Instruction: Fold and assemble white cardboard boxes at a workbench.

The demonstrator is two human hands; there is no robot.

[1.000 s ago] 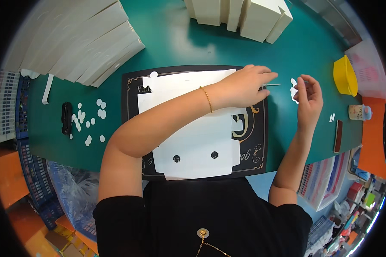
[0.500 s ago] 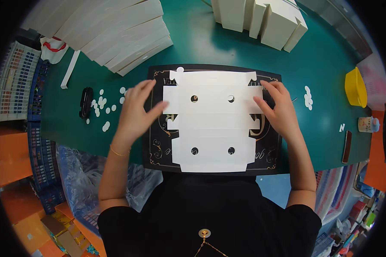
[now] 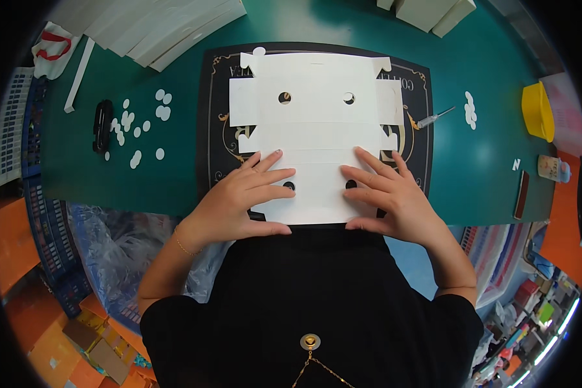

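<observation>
A flat white die-cut box blank [image 3: 320, 119] with creases, side tabs and several round holes lies on a black mat [image 3: 417, 97] with gold print. My left hand [image 3: 242, 197] rests on the near left part of the blank, fingers spread, thumb along the near edge. On the near right part lies my right hand [image 3: 391, 197], its fingers also spread and its thumb by the same edge. The fingertips of each hand are beside the two near holes. A white paper disc [image 3: 259, 51] sits at the blank's far left corner.
Several cut-out white discs [image 3: 128, 119] and a black stapler [image 3: 102, 126] are at left; more discs [image 3: 470, 110] are at right. A small pointed tool [image 3: 435, 118] lies across the mat's right edge. White boxes [image 3: 427, 11], a yellow tub [image 3: 538, 113] and a jar [image 3: 553, 169] stand farther off.
Both hands have come down from beside the far side tabs onto the blank's near panel. My view has shifted, so the far boxes show less and the pointed tool shows more.
</observation>
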